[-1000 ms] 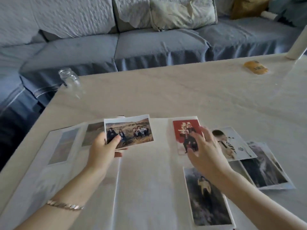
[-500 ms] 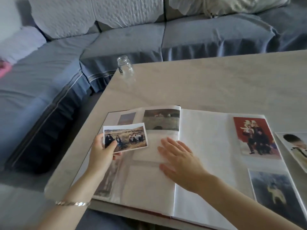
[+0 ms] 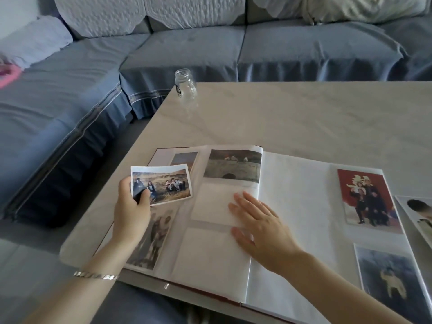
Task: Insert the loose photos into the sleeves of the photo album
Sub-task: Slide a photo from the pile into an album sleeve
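An open photo album (image 3: 292, 206) lies on the pale table (image 3: 304, 118). My left hand (image 3: 131, 211) pinches a loose landscape photo (image 3: 161, 184) of several people in a field, held over the album's left page. My right hand (image 3: 259, 225) lies flat with straight fingers on an empty sleeve (image 3: 210, 202) near the spine. A bridge photo (image 3: 232, 166) sits in the sleeve above it. On the right page are a red portrait photo (image 3: 364, 199) and a dark photo (image 3: 390, 279). A loose photo (image 3: 418, 213) lies at the album's right edge.
A clear glass jar (image 3: 185, 84) stands near the table's far left corner. A blue-grey sofa (image 3: 210, 47) with pale cushions wraps round the back and left of the table. The table's left edge runs close to the album.
The view swung left. My right hand moved from the red portrait photo on the right page to the empty sleeve near the spine. My left hand keeps holding the landscape photo.
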Demonstrator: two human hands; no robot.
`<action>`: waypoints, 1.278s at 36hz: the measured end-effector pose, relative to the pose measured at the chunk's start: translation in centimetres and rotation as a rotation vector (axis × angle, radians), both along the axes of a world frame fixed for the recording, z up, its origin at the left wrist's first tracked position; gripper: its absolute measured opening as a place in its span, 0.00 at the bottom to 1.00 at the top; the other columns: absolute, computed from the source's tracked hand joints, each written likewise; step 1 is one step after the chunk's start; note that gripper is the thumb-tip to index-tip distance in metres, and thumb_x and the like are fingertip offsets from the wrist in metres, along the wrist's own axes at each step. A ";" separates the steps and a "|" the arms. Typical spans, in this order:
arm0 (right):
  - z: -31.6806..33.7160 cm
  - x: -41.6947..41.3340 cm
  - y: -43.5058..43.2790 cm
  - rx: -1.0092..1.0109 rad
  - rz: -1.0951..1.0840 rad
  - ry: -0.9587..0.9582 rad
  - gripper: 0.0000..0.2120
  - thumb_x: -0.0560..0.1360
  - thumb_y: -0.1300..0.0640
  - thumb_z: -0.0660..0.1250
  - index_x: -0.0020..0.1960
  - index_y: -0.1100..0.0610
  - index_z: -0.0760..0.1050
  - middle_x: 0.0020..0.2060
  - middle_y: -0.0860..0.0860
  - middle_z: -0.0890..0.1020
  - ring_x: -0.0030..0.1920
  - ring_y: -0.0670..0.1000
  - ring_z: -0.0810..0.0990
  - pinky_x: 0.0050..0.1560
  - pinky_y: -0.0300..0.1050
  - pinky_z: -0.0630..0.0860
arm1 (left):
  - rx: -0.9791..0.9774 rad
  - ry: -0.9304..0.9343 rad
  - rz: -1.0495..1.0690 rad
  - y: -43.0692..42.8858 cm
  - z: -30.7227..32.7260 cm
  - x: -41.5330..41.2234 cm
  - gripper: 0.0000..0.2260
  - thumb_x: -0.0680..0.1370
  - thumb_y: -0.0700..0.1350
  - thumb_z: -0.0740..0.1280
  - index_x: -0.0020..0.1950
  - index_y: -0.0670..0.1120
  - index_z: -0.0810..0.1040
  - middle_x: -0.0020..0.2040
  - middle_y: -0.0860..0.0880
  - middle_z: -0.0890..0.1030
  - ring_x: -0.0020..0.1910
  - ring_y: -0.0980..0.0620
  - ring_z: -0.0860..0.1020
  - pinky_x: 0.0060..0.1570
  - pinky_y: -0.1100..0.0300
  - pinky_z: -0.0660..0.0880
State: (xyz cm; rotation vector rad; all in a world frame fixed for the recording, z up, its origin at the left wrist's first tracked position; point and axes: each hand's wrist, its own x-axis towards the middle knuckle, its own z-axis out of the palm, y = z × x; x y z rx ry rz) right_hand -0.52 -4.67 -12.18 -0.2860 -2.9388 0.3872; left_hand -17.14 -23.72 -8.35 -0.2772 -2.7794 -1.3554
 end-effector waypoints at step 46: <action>-1.1 0.1 0.0 -0.191 0.039 0.115 0.34 0.79 0.36 0.40 0.71 0.56 0.66 0.72 0.49 0.63 0.72 0.43 0.52 0.71 0.40 0.50 | -0.300 -0.419 -0.385 4.3 1.1 -1.7 0.17 0.69 0.49 0.76 0.52 0.46 0.75 0.48 0.49 0.78 0.46 0.50 0.76 0.40 0.61 0.68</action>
